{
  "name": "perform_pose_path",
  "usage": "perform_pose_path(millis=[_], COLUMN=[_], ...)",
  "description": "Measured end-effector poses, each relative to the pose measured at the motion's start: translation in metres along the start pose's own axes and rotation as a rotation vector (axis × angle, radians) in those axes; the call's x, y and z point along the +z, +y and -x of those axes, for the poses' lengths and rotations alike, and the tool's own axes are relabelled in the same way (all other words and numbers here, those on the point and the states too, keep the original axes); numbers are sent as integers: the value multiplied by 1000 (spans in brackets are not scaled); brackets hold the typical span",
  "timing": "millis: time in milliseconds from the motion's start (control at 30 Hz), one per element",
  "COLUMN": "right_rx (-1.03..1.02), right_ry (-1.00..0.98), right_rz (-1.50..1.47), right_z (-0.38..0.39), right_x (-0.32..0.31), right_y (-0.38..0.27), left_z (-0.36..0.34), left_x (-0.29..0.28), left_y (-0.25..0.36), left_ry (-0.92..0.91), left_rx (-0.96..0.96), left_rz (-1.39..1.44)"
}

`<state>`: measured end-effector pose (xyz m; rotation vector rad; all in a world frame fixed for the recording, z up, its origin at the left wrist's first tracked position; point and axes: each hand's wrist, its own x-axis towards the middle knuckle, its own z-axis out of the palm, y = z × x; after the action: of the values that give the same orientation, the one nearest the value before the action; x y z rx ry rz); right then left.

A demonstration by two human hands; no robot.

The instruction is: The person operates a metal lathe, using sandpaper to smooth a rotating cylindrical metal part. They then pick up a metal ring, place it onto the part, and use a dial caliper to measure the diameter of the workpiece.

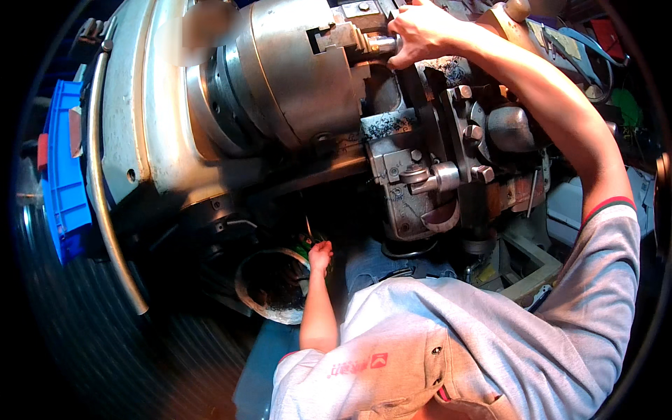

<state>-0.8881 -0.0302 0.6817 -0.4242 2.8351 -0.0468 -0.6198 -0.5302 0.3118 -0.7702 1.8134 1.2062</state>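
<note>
My right hand point(425, 33) reaches over the lathe, thumb and fingers curled around the end of a small shiny cylindrical metal workpiece point(383, 45). That piece sits at the jaws point(343, 38) of the large lathe chuck point(297, 66). Low in the middle, my left hand point(320, 256) is closed beside the rim of a round bucket point(243, 288). A thin pointed metal rod point(309, 225) sticks up from around that fist; its lower part is hidden by the fingers. Dark material point(274, 281) lies inside the bucket.
Right of the chuck stands the tool post point(476, 133) with large bolts, above a carriage point(406, 189) sprinkled with dark chips. The pale headstock point(168, 91) fills the upper left. A bent metal bar point(105, 210) and a blue plastic bin point(66, 175) flank it.
</note>
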Motion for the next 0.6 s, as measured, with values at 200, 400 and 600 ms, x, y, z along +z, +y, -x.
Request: perform_pose_path(millis=[200, 400, 600], right_rx=[-13, -135, -181], right_ry=[54, 270, 464], right_rz=[-34, -73, -330], right_z=[20, 112, 234], right_x=[-24, -89, -60], right_y=[-11, -44, -108], left_z=[1, -1, 94], left_x=[-8, -10, 13], left_y=[-7, 12, 102], left_ry=[-4, -81, -147], left_rx=[29, 236, 488], left_rz=[-23, -275, -422])
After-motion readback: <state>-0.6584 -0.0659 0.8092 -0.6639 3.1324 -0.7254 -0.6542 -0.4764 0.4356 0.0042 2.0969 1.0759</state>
